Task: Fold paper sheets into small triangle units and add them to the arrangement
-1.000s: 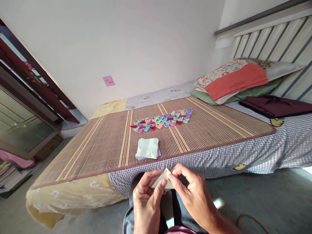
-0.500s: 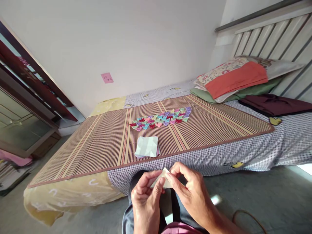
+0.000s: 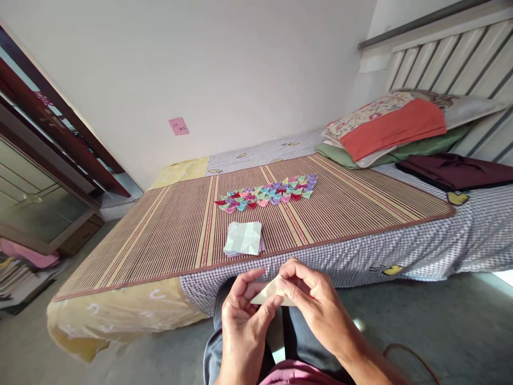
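My left hand (image 3: pixel 242 326) and my right hand (image 3: pixel 316 307) meet over my lap, both pinching a small pale folded paper (image 3: pixel 269 292) between thumbs and fingertips. Just beyond them, near the front edge of the striped bamboo mat (image 3: pixel 168 235) on the bed, lies a stack of square paper sheets (image 3: pixel 243 238) with a creased pale green one on top. Farther back on the mat, several small folded paper pieces in many colours (image 3: pixel 266 193) lie in close rows.
The bed (image 3: pixel 460 235) has a checked sheet and a yellow cover at its left end. Pillows (image 3: pixel 390 128) and a dark folded cloth (image 3: pixel 452 171) sit at the right by a slatted headboard. A pink note (image 3: pixel 178 126) is on the wall. Cabinets stand at the left.
My hands have risen a little and closed tighter on the folded paper, which is now more covered by my fingers. The view has shifted slightly.
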Available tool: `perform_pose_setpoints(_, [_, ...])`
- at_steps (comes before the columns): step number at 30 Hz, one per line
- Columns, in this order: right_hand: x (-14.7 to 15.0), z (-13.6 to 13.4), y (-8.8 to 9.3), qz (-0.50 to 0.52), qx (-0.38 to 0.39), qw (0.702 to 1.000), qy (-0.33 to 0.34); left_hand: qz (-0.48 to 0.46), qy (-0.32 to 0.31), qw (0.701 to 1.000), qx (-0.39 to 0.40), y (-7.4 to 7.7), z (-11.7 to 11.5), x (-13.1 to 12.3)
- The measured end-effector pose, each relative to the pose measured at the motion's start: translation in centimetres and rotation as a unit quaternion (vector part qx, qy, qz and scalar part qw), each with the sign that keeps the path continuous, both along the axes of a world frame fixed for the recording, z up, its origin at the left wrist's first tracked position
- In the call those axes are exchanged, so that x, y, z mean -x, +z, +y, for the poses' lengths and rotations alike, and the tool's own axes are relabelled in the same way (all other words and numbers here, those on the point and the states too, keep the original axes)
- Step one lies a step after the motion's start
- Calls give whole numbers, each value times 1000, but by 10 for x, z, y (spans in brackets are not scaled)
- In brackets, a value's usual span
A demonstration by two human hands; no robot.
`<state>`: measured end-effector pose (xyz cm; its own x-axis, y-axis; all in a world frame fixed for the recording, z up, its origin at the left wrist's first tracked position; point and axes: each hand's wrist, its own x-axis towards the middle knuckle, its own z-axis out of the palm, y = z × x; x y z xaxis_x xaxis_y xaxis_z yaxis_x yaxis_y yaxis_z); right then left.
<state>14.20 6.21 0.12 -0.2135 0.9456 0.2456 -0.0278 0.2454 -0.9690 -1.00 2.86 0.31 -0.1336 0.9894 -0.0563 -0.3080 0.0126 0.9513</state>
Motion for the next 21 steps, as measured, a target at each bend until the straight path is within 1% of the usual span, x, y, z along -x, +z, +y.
perform_pose_setpoints(3, [1, -1, -1, 17, 35, 999, 9, -8, -26, 999, 21, -2, 1, 4])
perform_pose_setpoints(7, [2, -1, 3, 30, 29, 999, 5, 19, -43, 998, 42, -2, 2, 9])
perform_pose_setpoints(11, [4, -1, 7, 11, -9, 1000, 1, 47, -24, 998, 30, -1, 1, 10])
perform_pose_setpoints(15, [3, 3, 4, -31, -65, 996, -46, 66, -35, 997, 15, -4, -2, 9])
perform_pose_setpoints(18, [-1, 7, 1, -46, -96, 991, -81, 34, -29, 999, 11, -6, -3, 10])
perform_pose_setpoints(21, [-4, 8, 2, -51, -108, 988, -101, 0, 12, 1000, 10, -3, -1, 12])
